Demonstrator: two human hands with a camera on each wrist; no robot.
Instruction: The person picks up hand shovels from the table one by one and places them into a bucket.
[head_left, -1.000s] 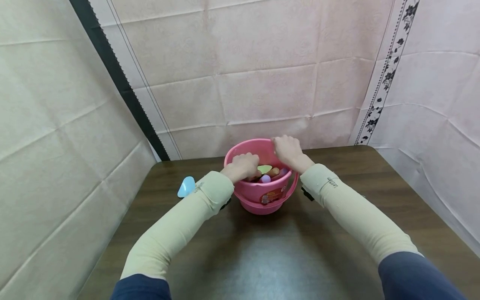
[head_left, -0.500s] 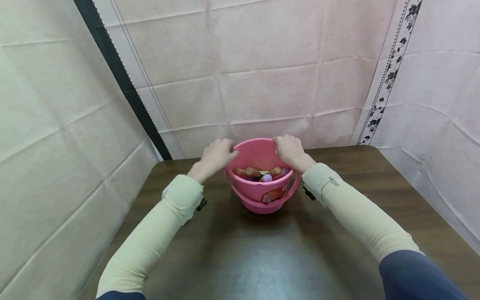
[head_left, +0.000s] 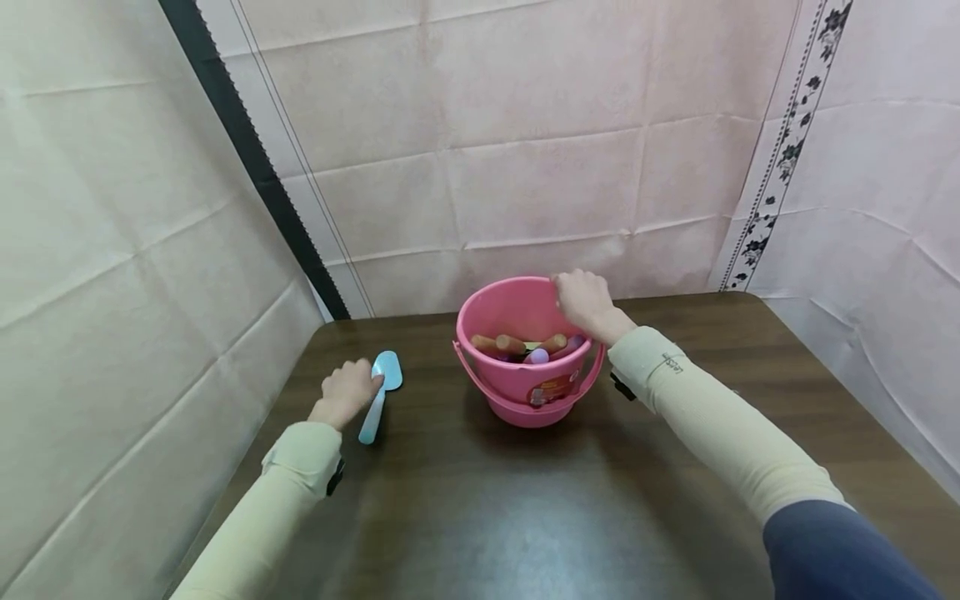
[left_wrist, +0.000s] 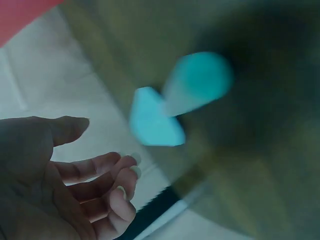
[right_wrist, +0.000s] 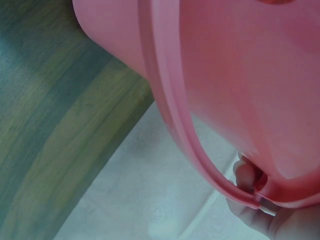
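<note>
A light blue toy shovel (head_left: pixel 387 370) lies on the left part of the table, blade pointing away. My left hand (head_left: pixel 347 392) hovers just left of it; the left wrist view shows the thumb apart from loosely bent fingers (left_wrist: pixel 117 175), with nothing between them and the shovel (left_wrist: pixel 156 120) beyond. At the back middle, a pink bucket (head_left: pixel 517 383) stands upright with its handle hanging down in front. My right hand (head_left: pixel 583 298) grips the bucket's right rim, fingers curled round the edge near the handle joint. Brown rounded-end pieces (head_left: pixel 512 345) and a purple round-ended piece (head_left: pixel 537 357) sit inside.
The dark wooden table (head_left: pixel 480 508) ends shortly behind the bucket. Pale cloth (head_left: pixel 540 183) hangs along the back and both sides. The bucket handle (head_left: pixel 480 387) bows out at the front.
My left hand has come out of the bucket, passed its left rim and moved left and nearer to the shovel. The right hand stays on the rim; the pieces inside have shifted.
</note>
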